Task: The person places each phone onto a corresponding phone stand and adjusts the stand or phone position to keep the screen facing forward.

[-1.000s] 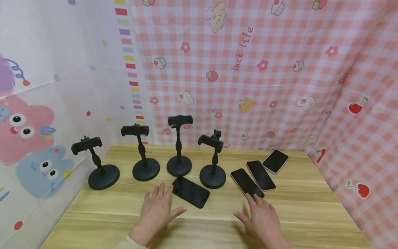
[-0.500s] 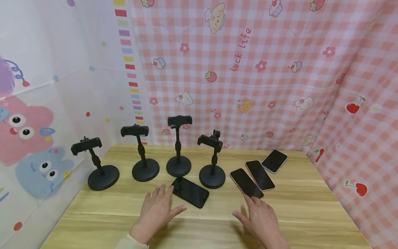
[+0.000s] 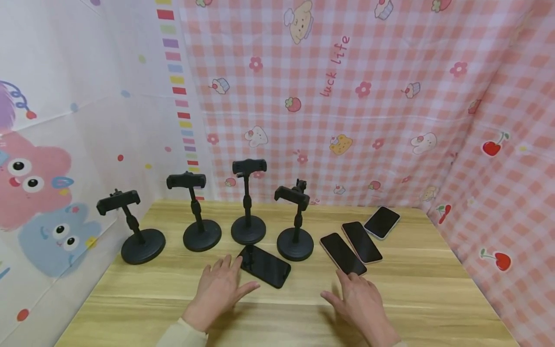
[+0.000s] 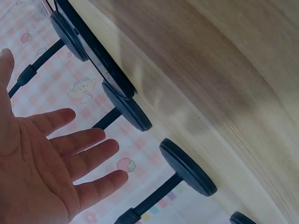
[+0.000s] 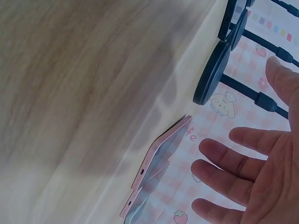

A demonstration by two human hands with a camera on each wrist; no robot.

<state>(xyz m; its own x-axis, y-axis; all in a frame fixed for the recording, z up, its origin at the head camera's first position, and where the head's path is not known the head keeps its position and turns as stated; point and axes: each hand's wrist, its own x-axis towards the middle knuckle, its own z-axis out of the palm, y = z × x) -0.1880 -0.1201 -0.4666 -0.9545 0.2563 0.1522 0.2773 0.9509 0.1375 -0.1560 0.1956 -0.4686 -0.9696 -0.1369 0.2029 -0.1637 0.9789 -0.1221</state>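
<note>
My left hand (image 3: 217,291) hovers palm down with fingers spread, beside a black smartphone (image 3: 265,266) lying flat on the table. In the left wrist view its palm (image 4: 37,168) holds nothing. My right hand (image 3: 359,301) is also spread and holds nothing, its fingertips near the lower end of a pink-edged smartphone (image 3: 343,254). A second pink-edged smartphone (image 3: 362,242) and a light-edged smartphone (image 3: 382,222) lie beyond it. Several black phone stands, among them a left one (image 3: 140,241) and a right one (image 3: 295,243), stand upright in a row with vacant clamps.
The wooden table (image 3: 416,308) runs back to a pink checked cloth (image 3: 368,115). A white cartoon-printed cloth (image 3: 108,120) hangs along the left side. Two middle phone stands (image 3: 202,235) rise behind my left hand and the black phone.
My right hand has drifted slightly left. My left hand holds nearly the same place. The view has shifted a little; the phones and stands stay where they were on the table.
</note>
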